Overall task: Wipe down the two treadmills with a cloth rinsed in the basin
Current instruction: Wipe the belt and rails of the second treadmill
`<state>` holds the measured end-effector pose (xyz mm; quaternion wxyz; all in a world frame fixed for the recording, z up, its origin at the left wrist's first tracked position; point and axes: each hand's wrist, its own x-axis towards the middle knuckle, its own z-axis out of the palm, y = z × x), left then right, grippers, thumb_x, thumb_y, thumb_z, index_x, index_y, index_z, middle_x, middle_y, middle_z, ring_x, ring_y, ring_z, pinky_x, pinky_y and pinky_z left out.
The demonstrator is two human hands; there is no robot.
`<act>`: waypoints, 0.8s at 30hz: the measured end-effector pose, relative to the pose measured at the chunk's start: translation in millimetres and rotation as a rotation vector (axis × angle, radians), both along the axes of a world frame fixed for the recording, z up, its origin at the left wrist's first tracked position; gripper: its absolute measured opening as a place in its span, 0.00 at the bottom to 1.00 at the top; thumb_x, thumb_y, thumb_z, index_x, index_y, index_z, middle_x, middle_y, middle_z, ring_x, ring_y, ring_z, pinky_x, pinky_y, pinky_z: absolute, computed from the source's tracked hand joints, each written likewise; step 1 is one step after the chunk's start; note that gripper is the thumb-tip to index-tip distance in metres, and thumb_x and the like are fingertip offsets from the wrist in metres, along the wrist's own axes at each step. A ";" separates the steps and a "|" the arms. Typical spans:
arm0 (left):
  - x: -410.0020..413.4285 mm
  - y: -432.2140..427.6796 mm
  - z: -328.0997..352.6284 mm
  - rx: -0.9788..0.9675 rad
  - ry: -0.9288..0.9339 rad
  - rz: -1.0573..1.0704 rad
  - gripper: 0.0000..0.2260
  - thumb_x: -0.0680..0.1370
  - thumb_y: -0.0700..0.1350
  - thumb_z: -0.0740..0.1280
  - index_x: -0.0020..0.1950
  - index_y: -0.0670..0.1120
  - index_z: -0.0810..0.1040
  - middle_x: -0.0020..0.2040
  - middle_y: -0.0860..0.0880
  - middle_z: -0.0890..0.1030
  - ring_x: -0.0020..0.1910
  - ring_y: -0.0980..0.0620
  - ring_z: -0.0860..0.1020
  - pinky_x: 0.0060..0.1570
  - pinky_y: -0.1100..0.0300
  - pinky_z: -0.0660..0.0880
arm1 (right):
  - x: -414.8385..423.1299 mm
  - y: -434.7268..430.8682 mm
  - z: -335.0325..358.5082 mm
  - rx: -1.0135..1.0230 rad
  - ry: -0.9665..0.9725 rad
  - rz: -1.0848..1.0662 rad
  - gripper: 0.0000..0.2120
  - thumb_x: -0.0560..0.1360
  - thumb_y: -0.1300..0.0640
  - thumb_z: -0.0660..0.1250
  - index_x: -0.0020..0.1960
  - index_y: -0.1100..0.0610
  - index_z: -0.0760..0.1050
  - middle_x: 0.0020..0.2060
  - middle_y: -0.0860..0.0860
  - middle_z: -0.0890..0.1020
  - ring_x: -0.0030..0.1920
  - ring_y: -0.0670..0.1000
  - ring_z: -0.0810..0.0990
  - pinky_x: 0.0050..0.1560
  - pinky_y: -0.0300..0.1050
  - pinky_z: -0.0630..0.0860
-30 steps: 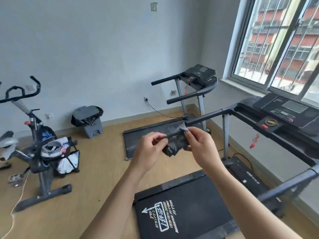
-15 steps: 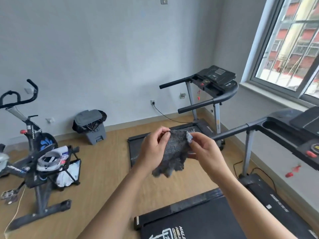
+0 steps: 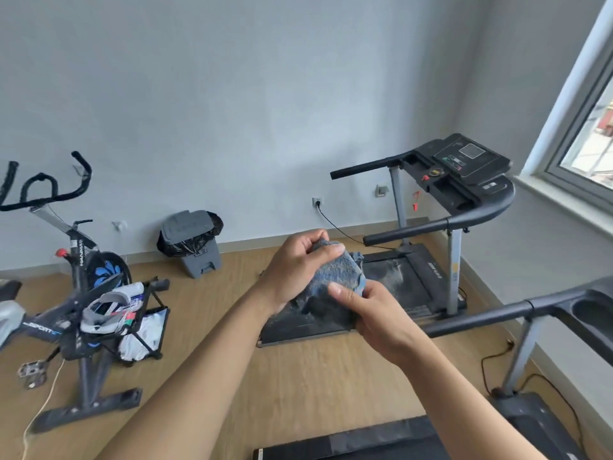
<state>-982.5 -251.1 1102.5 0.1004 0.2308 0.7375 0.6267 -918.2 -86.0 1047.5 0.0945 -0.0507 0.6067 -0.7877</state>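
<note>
Far treadmill (image 3: 464,161) stands beyond the hands; near treadmill (image 3: 497,313) lies right of and below them. Grey cloth (image 3: 338,272) is bunched between both: left hand (image 3: 292,270) grips its top, right hand (image 3: 374,315) pinches its lower edge

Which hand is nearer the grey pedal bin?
Left. The left hand grips the cloth on the side toward the bin; the right hand grips it lower, farther off.

Mottled grey terry cloth (image 3: 335,277) with a blue edge; black treadmill with grey posts (image 3: 428,227); dark grey lidded bin (image 3: 192,240); tan wooden floor (image 3: 305,376).
</note>
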 end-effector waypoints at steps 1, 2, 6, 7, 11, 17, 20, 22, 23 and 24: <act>-13.0 0.6 -0.7 -0.006 -0.003 0.004 0.16 0.81 0.49 0.71 0.39 0.47 0.68 0.36 0.45 0.69 0.37 0.49 0.70 0.41 0.54 0.68 | -9.4 -1.5 -1.6 0.030 -0.023 0.026 0.24 0.77 0.48 0.77 0.58 0.69 0.80 0.51 0.69 0.85 0.49 0.68 0.85 0.45 0.57 0.82; -27.6 0.2 -3.5 -0.021 0.003 0.016 0.16 0.80 0.50 0.71 0.39 0.45 0.68 0.36 0.44 0.69 0.38 0.48 0.69 0.42 0.52 0.67 | -19.9 -2.8 -4.0 0.065 -0.038 0.039 0.25 0.76 0.47 0.78 0.56 0.69 0.80 0.48 0.68 0.85 0.46 0.67 0.84 0.42 0.55 0.80; -93.3 -8.5 -26.4 -0.246 0.140 0.146 0.19 0.77 0.53 0.74 0.38 0.46 0.67 0.33 0.51 0.69 0.35 0.52 0.68 0.40 0.53 0.66 | -69.2 -5.6 -15.5 0.091 -0.071 0.077 0.17 0.81 0.51 0.72 0.57 0.66 0.82 0.52 0.66 0.86 0.52 0.67 0.86 0.56 0.60 0.82; -110.3 -12.3 -36.2 -0.305 0.175 0.209 0.19 0.77 0.55 0.75 0.39 0.47 0.68 0.33 0.52 0.70 0.34 0.53 0.69 0.39 0.52 0.68 | -83.8 -6.9 -17.0 0.104 -0.075 0.081 0.17 0.81 0.51 0.71 0.58 0.65 0.82 0.53 0.65 0.86 0.52 0.66 0.86 0.56 0.59 0.83; -174.0 -30.1 -98.1 -0.391 0.001 0.525 0.18 0.79 0.63 0.70 0.49 0.50 0.71 0.42 0.52 0.79 0.40 0.54 0.78 0.47 0.49 0.78 | -162.0 -11.0 -32.3 0.160 -0.123 0.002 0.15 0.82 0.51 0.70 0.58 0.63 0.82 0.51 0.66 0.86 0.48 0.66 0.86 0.50 0.58 0.84; -280.5 -43.8 -176.3 0.116 -0.727 0.089 0.42 0.74 0.80 0.57 0.68 0.48 0.82 0.63 0.47 0.86 0.64 0.49 0.83 0.66 0.47 0.77 | -305.6 -20.0 -53.6 0.175 -0.302 -0.159 0.12 0.83 0.53 0.65 0.56 0.62 0.80 0.50 0.64 0.86 0.49 0.62 0.85 0.55 0.62 0.81; -340.5 -39.4 -169.4 0.267 -0.595 0.134 0.25 0.77 0.64 0.72 0.66 0.48 0.84 0.63 0.43 0.85 0.63 0.46 0.82 0.69 0.42 0.75 | -367.8 -23.4 -54.9 0.120 -0.425 -0.225 0.15 0.85 0.52 0.60 0.58 0.60 0.81 0.51 0.62 0.87 0.50 0.60 0.87 0.58 0.62 0.81; -379.1 -37.6 -160.8 0.259 -0.520 0.223 0.17 0.76 0.54 0.77 0.59 0.47 0.86 0.59 0.42 0.87 0.58 0.45 0.83 0.68 0.38 0.75 | -400.5 -24.5 -54.1 0.120 -0.450 -0.243 0.18 0.85 0.51 0.57 0.57 0.60 0.83 0.51 0.62 0.87 0.50 0.61 0.87 0.58 0.60 0.81; -397.3 -37.4 -157.6 0.223 -0.488 0.246 0.13 0.77 0.52 0.77 0.58 0.47 0.85 0.57 0.43 0.87 0.57 0.44 0.84 0.65 0.39 0.77 | -415.6 -24.1 -54.9 0.146 -0.451 -0.252 0.19 0.85 0.50 0.57 0.56 0.61 0.83 0.51 0.63 0.87 0.52 0.63 0.87 0.60 0.61 0.80; -414.2 -37.3 -154.2 0.174 -0.458 0.260 0.11 0.80 0.51 0.75 0.57 0.47 0.84 0.55 0.45 0.88 0.57 0.43 0.85 0.62 0.40 0.81 | -430.9 -23.1 -55.9 0.187 -0.447 -0.274 0.19 0.84 0.49 0.58 0.56 0.61 0.83 0.51 0.62 0.87 0.53 0.64 0.86 0.61 0.62 0.80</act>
